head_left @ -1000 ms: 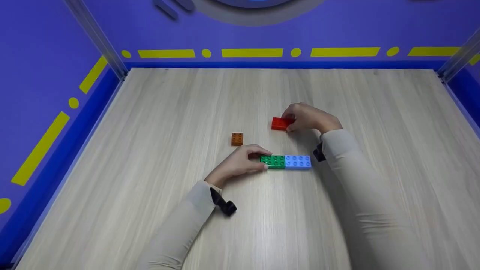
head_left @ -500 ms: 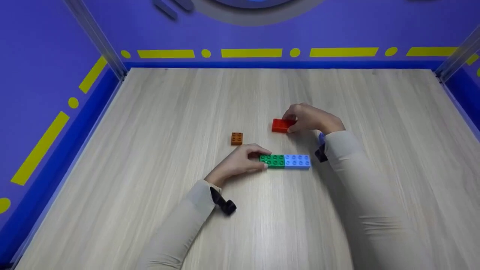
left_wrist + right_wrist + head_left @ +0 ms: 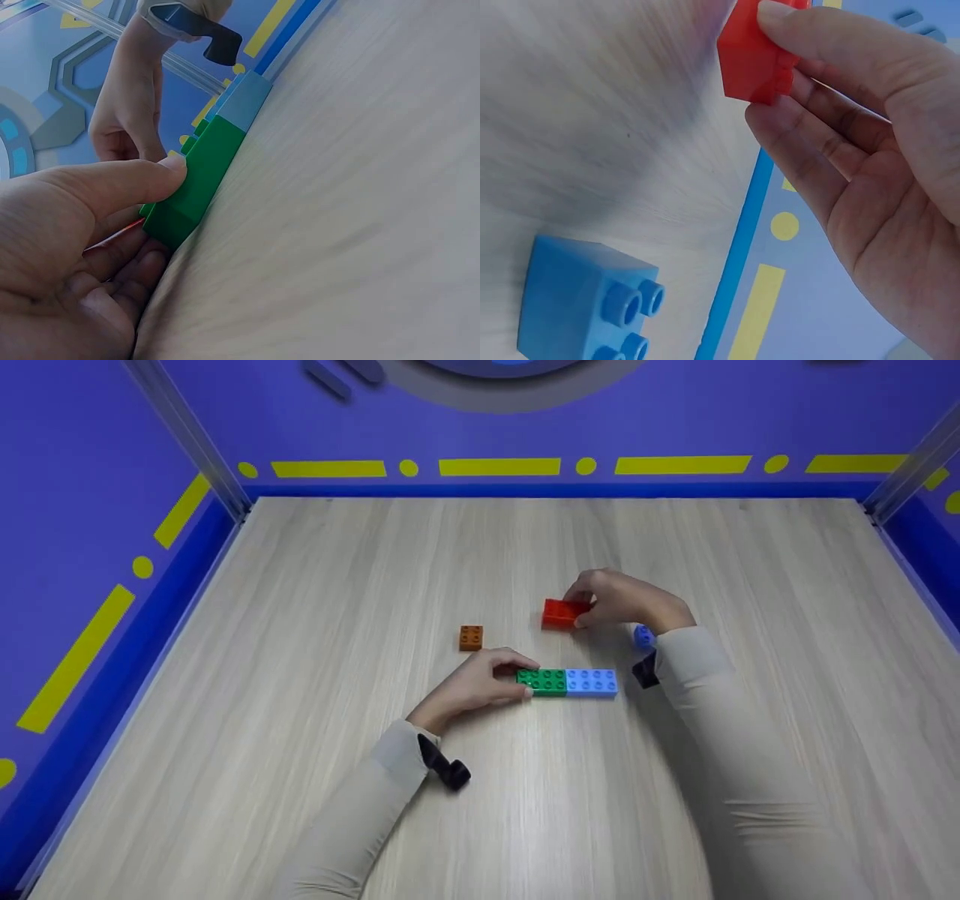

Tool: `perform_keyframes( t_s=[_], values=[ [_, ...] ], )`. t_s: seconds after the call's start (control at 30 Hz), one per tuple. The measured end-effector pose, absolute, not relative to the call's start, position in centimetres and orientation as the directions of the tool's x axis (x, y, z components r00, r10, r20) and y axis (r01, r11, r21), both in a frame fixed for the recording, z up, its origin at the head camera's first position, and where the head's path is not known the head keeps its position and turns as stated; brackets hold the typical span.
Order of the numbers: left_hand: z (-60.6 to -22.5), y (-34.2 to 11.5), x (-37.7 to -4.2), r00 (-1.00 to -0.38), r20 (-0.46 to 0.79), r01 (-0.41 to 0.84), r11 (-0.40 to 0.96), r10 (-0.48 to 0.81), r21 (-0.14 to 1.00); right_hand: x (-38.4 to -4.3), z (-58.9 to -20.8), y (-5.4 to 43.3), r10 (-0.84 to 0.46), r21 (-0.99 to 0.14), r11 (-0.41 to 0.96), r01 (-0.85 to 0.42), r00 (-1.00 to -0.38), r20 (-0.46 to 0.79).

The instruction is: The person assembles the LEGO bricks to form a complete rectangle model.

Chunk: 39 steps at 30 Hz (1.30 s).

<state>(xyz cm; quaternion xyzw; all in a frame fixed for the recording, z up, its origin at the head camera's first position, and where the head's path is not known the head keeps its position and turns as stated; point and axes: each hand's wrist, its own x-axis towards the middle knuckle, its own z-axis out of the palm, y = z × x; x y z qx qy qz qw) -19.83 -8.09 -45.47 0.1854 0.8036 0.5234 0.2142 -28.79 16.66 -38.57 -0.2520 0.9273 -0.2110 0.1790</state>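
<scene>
My left hand (image 3: 480,681) pinches the left end of a green toy brick (image 3: 549,682) between thumb and fingers. A light blue brick (image 3: 592,682) sits end to end against the green one, and both lie flat on the table. Farther back, my right hand (image 3: 619,598) grips a red brick (image 3: 559,615) by its right end; in the right wrist view the thumb lies on the side of the red brick (image 3: 748,56). The left wrist view shows the thumb pressed to the green brick (image 3: 199,180).
A small orange-brown brick (image 3: 471,638) lies beyond my left hand. Beside my right wrist is a blue brick (image 3: 643,636), partly hidden by the sleeve in the head view. The wooden table (image 3: 360,562) ends at blue walls (image 3: 510,435) behind and at the sides.
My right hand has drawn the red brick slightly toward me. The blue brick by my right wrist has come into sight. The left hand keeps its hold on the green brick.
</scene>
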Motion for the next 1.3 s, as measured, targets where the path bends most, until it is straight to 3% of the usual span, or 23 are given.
perform_keyframes(
  t_s=[0.87,1.3],
  values=[
    [-45.6,-8.2,-19.9,-0.84,-0.136,0.086,0.377,0.525,0.922,-26.6,-38.2,17.7,-0.636,-0.542,0.692,-0.477,-0.758,-0.145],
    [-45.5,-8.2,-19.8,-0.842,-0.156,0.068,0.387,0.517,0.919,-25.2,-38.0,17.8,-0.637,-0.545,0.701,-0.459,-0.748,-0.189]
  ],
)
